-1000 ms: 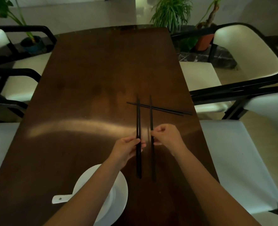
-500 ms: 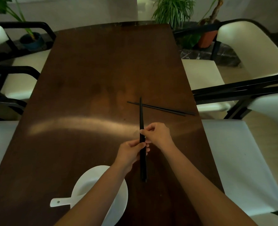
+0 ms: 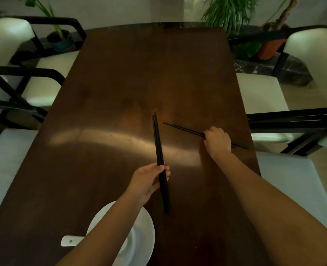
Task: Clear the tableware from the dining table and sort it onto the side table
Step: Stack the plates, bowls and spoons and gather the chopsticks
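My left hand (image 3: 148, 180) grips a pair of black chopsticks (image 3: 158, 143) held together, pointing away from me over the brown dining table (image 3: 120, 83). To the right, my right hand (image 3: 217, 140) is closed over a second pair of black chopsticks (image 3: 183, 129) that lies slanted near the table's right edge. At the near edge sits a white plate (image 3: 147, 227) with a white bowl on it, partly hidden by my left forearm. A white spoon handle (image 3: 69, 240) sticks out to the left.
White-cushioned chairs with black frames stand along both sides of the table (image 3: 264, 89) (image 3: 49, 77). Potted plants stand beyond the far end (image 3: 229, 12) (image 3: 60, 38). The side table is not in view.
The two separate chopsticks were brought together into my left hand. My right hand let go, moved right and closed over the slanted pair. The camera tilted slightly.
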`<state>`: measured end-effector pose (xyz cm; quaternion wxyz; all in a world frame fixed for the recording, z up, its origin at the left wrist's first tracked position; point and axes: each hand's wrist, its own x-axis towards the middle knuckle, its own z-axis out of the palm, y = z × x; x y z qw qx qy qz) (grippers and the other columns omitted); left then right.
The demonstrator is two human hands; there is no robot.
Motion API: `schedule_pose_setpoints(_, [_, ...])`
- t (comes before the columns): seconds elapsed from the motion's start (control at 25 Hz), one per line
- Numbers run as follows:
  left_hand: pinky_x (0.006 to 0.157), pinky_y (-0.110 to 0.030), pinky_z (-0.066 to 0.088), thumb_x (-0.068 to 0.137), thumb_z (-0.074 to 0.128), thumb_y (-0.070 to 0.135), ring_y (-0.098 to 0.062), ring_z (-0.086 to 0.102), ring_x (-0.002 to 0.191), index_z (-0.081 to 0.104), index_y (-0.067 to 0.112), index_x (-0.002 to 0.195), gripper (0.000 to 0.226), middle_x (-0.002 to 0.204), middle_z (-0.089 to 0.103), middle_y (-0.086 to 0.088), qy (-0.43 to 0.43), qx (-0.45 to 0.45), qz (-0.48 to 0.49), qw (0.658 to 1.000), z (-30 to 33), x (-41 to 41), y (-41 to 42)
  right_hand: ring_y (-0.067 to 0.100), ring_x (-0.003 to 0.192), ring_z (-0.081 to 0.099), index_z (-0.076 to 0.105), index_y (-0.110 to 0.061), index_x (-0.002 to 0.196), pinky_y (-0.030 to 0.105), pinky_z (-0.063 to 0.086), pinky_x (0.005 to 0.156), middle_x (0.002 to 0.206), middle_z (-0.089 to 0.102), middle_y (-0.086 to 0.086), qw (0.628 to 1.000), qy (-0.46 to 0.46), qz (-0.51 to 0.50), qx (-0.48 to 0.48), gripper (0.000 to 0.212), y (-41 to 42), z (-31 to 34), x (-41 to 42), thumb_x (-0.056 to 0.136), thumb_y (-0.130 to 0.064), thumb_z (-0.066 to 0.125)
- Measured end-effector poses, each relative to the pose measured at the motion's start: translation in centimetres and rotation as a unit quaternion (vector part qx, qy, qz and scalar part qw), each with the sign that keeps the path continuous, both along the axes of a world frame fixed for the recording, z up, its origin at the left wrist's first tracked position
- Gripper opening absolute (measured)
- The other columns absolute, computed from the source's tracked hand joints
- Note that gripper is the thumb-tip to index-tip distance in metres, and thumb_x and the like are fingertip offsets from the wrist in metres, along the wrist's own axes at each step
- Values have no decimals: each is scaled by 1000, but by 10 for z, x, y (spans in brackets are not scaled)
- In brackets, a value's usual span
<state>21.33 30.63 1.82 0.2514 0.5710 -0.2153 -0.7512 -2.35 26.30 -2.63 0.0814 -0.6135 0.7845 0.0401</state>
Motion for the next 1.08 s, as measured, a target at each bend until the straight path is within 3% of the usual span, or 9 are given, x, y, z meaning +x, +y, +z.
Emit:
schedule_pose_setpoints(0.24, [73, -28, 55, 88, 55, 5, -19, 66, 90, 59, 4, 114, 26, 97, 68, -9, 7, 12, 11, 1000, -2, -4, -1, 27, 95, 60, 58, -10, 104, 36, 50, 76, 104, 61, 10, 994, -56, -14, 94, 19, 0, 10, 6, 90, -21, 55])
schedule_pose_setpoints(0.32, [74, -29, 54, 88, 54, 4, -19, 66, 91, 59, 4, 114, 26, 98, 68, -10, 2, 17, 10, 1000, -2, -8, 2, 24, 89, 64, 59, -9, 98, 33, 52, 75, 95, 64, 8, 978, -130, -62, 149, 19, 4, 15, 8, 88, -25, 60])
schedule_pose_setpoints(0.4, [74, -29, 54, 88, 54, 4, -19, 66, 92, 59, 4, 115, 27, 99, 69, -10, -1, 21, 12, 1000, -4, -10, 6, 17, 75, 67, 60, -9, 85, 27, 55, 67, 81, 65, 5, 923, -301, -158, 180, 15, 9, 21, 14, 87, -24, 62])
schedule_pose_setpoints(0.48, [76, -30, 54, 88, 54, 5, -20, 67, 92, 59, 4, 114, 27, 99, 69, -11, 1, 25, 8, 1000, -5, -13, 10, 11, 64, 64, 60, -10, 75, 19, 54, 55, 77, 65, 5, 820, -493, -249, 151, 13, 23, 32, 30, 86, -16, 63])
schedule_pose_setpoints(0.56, [77, -31, 54, 89, 54, 5, -20, 68, 92, 60, 4, 114, 26, 100, 70, -12, 8, 25, -10, 1000, -4, -19, 15, 9, 59, 64, 62, -10, 75, 14, 54, 51, 77, 66, 6, 763, -578, -266, 118, 10, 39, 41, 48, 86, -11, 64])
schedule_pose_setpoints(0.64, [79, -32, 54, 90, 52, 5, -21, 68, 92, 61, 3, 114, 26, 102, 70, -14, 10, 12, -36, 999, -2, -26, 20, 8, 53, 64, 65, -7, 78, 13, 54, 50, 75, 66, 5, 757, -595, -248, 106, 8, 53, 46, 64, 86, -11, 64])
schedule_pose_setpoints(0.8, [78, -32, 56, 91, 52, 8, -21, 69, 94, 61, 5, 115, 26, 107, 70, -15, 24, -3, -50, 998, -2, -26, 26, 17, 65, 67, 69, -2, 90, 30, 59, 69, 80, 71, 10, 784, -565, -245, 76, 16, 64, 45, 73, 82, -16, 68])
schedule_pose_setpoints(0.96, [76, -31, 56, 90, 53, 7, -20, 70, 91, 62, 5, 115, 27, 103, 71, -13, 26, -19, -52, 998, -1, -24, 34, 11, 50, 58, 66, -4, 84, 18, 49, 48, 63, 62, 4, 784, -578, -214, 72, 9, 75, 53, 76, 82, -13, 69])
schedule_pose_setpoints(1.08, [72, -29, 56, 90, 53, 6, -18, 70, 86, 62, 5, 115, 27, 98, 70, -11, 39, -12, -57, 998, 4, -23, 37, 9, 53, 54, 61, -9, 97, 14, 42, 43, 69, 60, 0, 776, -590, -212, 70, 17, 76, 57, 74, 83, -15, 68])
